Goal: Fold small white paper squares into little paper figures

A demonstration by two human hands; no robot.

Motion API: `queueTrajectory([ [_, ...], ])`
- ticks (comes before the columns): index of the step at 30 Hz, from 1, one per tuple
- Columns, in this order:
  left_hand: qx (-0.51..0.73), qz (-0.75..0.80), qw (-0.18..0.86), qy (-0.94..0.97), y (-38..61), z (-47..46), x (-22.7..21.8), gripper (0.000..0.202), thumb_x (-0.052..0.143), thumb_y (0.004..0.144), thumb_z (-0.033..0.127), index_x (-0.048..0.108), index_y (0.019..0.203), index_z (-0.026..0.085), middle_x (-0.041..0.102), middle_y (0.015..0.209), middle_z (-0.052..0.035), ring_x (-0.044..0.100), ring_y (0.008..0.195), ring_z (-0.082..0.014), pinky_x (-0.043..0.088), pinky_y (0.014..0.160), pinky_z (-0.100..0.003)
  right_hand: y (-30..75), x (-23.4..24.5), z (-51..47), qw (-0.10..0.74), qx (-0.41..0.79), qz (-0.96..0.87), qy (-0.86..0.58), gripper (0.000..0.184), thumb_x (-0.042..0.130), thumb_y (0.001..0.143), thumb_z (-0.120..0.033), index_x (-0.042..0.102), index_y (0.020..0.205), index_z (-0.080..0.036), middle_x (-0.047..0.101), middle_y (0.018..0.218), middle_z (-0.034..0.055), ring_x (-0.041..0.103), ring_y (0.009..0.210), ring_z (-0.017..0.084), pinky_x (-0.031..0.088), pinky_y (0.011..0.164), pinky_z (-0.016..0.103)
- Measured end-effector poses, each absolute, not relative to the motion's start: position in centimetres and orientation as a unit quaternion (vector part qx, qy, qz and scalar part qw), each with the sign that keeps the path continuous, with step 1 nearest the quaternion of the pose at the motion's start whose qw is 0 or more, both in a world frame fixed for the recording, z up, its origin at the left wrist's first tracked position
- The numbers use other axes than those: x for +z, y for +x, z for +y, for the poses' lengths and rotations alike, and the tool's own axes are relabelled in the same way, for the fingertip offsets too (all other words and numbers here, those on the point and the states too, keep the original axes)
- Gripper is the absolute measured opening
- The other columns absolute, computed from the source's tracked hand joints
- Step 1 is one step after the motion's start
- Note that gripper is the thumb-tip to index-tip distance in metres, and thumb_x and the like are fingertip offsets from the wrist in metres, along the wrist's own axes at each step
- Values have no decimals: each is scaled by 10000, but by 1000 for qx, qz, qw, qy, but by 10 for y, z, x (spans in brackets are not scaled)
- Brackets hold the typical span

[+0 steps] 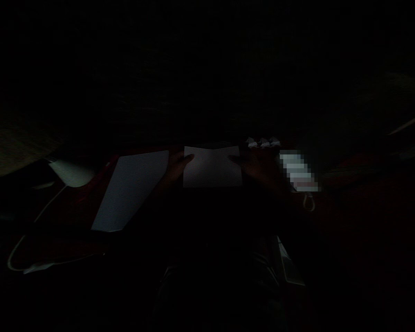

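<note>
- Pinching the white sheet (212,167) at both side edges, my left hand (174,168) and right hand (257,167) hold it over the dark red table (76,207).
- Working in this dimness, I could crease it crooked.
- Pulling unevenly might tear it or nudge the larger sheet (131,189) lying just left.

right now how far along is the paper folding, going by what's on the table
Three small folded paper pieces already sit in a row behind the hands. In hand: one white sheet, the left hand at its left edge and the right hand at its right edge; it looks flat or barely folded. A larger sheet lies untouched to the left. The dim light hides finer creases.
</note>
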State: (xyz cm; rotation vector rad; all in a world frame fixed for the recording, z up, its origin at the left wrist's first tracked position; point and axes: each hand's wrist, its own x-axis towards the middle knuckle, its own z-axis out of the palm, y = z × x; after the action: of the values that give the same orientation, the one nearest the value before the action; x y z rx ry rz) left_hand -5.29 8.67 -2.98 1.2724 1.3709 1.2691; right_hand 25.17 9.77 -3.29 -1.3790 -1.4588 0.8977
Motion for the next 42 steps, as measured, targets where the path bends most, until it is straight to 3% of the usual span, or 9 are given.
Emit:
queueTrajectory([
  [6, 518, 545, 424, 504, -53, 89, -32, 358, 917, 686, 494, 816, 845, 189, 843, 952, -104, 758, 930, -302, 600, 794, -381, 250, -32, 97, 436, 372, -587, -571, 118, 870, 825, -292, 779, 797, -224, 847, 996, 77, 803, 1064, 305, 661, 994, 475],
  [13, 516, 549, 418, 508, -54, 91, -34, 341, 923, 706, 488, 817, 854, 199, 838, 963, -99, 772, 963, -309, 610, 843, -402, 247, -23, 93, 439, 371, -596, -561, 227, 897, 797, -395, 754, 749, -226, 828, 889, 62, 793, 982, 294, 667, 954, 474],
  [21, 517, 540, 416, 518, -53, 88, -31, 358, 902, 722, 497, 816, 877, 186, 831, 962, -88, 759, 926, -280, 590, 827, -382, 246, -6, 80, 439, 340, -596, -580, 150, 853, 862, -325, 768, 805, -216, 828, 929, 79, 783, 1029, 308, 634, 1007, 494],
  [30, 519, 534, 427, 513, -52, 85, -27, 438, 898, 725, 623, 750, 758, 212, 801, 888, -86, 754, 953, -297, 599, 877, -404, 249, 22, 62, 431, 341, -571, -610, 444, 829, 900, -486, 564, 640, -243, 730, 764, 80, 745, 944, 306, 622, 875, 429],
  [33, 506, 535, 429, 524, -53, 85, -29, 467, 918, 691, 643, 770, 794, 212, 806, 910, -92, 747, 937, -296, 590, 867, -408, 250, 28, 57, 435, 351, -576, -597, 437, 830, 897, -522, 581, 673, -242, 738, 795, 89, 741, 990, 320, 614, 886, 428],
  [39, 509, 518, 428, 538, -55, 86, -32, 358, 905, 715, 538, 808, 833, 214, 826, 939, -83, 754, 925, -275, 585, 867, -397, 253, 29, 54, 447, 356, -588, -573, 424, 807, 901, -605, 681, 746, -231, 784, 896, 91, 745, 1021, 311, 618, 922, 428],
  [42, 516, 522, 422, 532, -55, 87, -32, 351, 907, 714, 531, 801, 822, 214, 828, 923, -78, 754, 919, -279, 597, 856, -400, 250, 23, 58, 464, 355, -566, -581, 459, 826, 877, -616, 648, 701, -232, 773, 838, 85, 747, 985, 308, 625, 921, 437],
])
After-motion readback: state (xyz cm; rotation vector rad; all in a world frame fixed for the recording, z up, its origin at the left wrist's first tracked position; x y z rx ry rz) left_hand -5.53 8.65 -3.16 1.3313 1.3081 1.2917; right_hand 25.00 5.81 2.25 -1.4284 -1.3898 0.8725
